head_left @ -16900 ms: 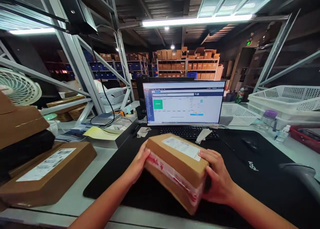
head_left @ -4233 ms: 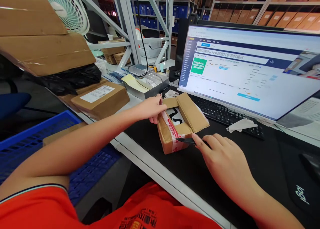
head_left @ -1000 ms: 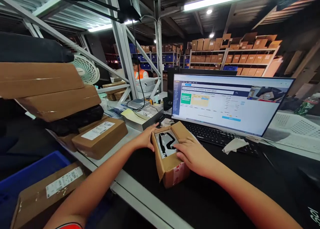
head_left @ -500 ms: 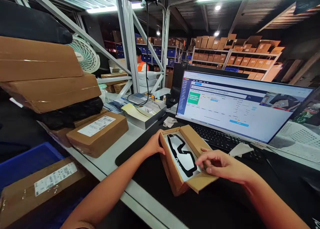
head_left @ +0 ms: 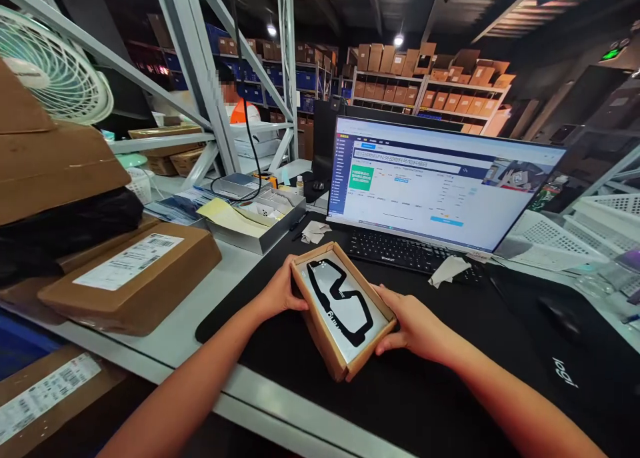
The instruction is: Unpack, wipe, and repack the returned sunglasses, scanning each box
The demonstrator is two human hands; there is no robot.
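A brown cardboard box (head_left: 321,338) is tilted above the black desk mat (head_left: 240,331), its top uncovered. Inside it lies a flat white or silvery package (head_left: 326,288) printed with a thick black goggle-like outline and some lettering. My left hand (head_left: 280,291) grips the box's left side, thumb on the near wall. Around the right edge curls my right hand (head_left: 407,321), its thumb near the lower corner. Some fingers of both hands are hidden behind the box.
Behind the box stand a keyboard (head_left: 395,250) and a monitor (head_left: 425,185). A grey tray (head_left: 273,235) with papers is at the back left. Sealed parcels (head_left: 165,285) are stacked on the left. A mouse (head_left: 560,317) lies right; a person (head_left: 240,108) is in the background.
My right hand has moved from the box's open flap to its right side. The flap no longer shows. My left hand keeps its hold, and the view has turned right.
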